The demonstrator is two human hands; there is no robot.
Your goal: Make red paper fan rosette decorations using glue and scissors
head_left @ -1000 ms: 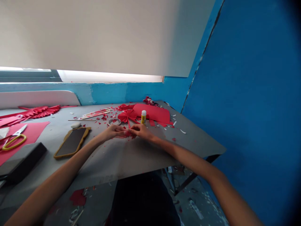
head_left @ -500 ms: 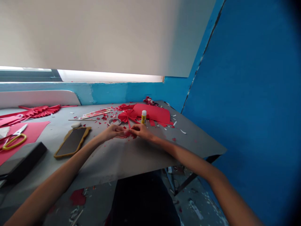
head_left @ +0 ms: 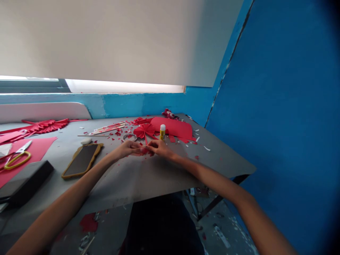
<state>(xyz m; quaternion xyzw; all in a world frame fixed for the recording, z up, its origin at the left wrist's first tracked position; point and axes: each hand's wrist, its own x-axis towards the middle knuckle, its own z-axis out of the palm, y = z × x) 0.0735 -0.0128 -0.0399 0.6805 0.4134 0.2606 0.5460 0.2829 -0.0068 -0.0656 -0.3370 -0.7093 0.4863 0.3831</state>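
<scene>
My left hand point(head_left: 130, 148) and my right hand point(head_left: 159, 148) meet over the grey table, their fingers pinched on a small piece of red paper point(head_left: 144, 150). Most of that piece is hidden by the fingers. Just beyond them lies a red pleated paper fan point(head_left: 143, 131) with a thin red stem that runs down toward my fingertips; I cannot tell whether it joins the piece I hold. A glue stick point(head_left: 162, 132) with a white cap stands upright right behind my right hand. Beyond my left hand lies a roll of clear tape point(head_left: 129, 137).
A phone in a yellow case point(head_left: 83, 160), a black box point(head_left: 29, 180) and yellow-handled scissors point(head_left: 18, 159) lie on the left. Red sheets point(head_left: 172, 128), thin sticks point(head_left: 107, 128) and paper scraps cover the back. A blue wall point(head_left: 281, 124) rises on the right.
Both hands stay pinched together in the same place. The view has shifted very slightly; nothing else visibly differs.
</scene>
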